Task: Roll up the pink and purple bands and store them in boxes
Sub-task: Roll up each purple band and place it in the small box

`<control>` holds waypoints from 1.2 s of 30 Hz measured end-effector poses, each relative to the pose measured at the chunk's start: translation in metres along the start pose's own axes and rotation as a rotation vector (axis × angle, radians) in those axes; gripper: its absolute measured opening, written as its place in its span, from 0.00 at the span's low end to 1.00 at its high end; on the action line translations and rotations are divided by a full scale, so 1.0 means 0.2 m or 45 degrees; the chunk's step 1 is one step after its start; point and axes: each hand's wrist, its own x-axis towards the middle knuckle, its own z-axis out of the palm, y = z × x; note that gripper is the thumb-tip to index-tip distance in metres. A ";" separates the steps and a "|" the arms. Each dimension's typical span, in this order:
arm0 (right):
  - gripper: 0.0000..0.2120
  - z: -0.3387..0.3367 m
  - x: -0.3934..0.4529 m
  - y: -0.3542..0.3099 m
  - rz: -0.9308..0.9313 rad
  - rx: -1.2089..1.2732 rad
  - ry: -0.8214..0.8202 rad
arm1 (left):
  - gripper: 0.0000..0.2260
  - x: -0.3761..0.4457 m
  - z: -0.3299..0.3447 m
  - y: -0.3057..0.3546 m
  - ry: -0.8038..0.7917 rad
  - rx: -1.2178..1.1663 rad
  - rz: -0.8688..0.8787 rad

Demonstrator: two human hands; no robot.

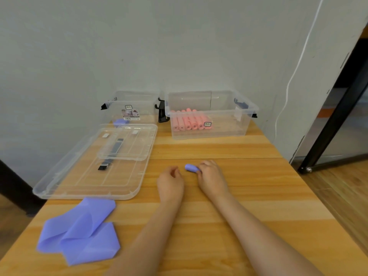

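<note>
A small rolled purple band point(190, 168) lies on the wooden table point(249, 188) at the centre. My right hand point(211, 176) grips its right end with curled fingers. My left hand point(170, 180) rests just left of the roll, fingers loosely curled, holding nothing. Loose flat purple bands point(79, 232) lie in a heap at the near left. The clear box on the right point(241, 124) holds several rolled pink bands point(189, 121). In the clear box on the left point(143, 110) a purple roll point(120, 122) shows.
Two clear lids point(79, 176) are stacked on the table's left side, the smaller one point(139, 144) on top of the larger. A black clip point(161, 112) sits between the boxes. A white cable point(294, 72) runs down the wall. The table's right edge drops to the floor.
</note>
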 end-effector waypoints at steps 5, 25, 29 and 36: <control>0.07 -0.03 -0.02 -0.02 0.131 0.142 0.009 | 0.09 -0.08 0.01 0.15 -0.384 -0.788 -0.740; 0.13 -0.17 -0.22 -0.12 0.303 0.892 -0.058 | 0.07 -0.13 -0.15 0.03 -0.538 -0.419 -0.023; 0.13 -0.19 -0.14 -0.17 0.320 1.072 -0.081 | 0.06 -0.04 -0.15 0.07 -0.641 -0.642 -0.084; 0.11 -0.14 0.32 -0.19 0.229 1.046 0.269 | 0.15 0.38 -0.10 0.27 -0.423 -0.858 0.159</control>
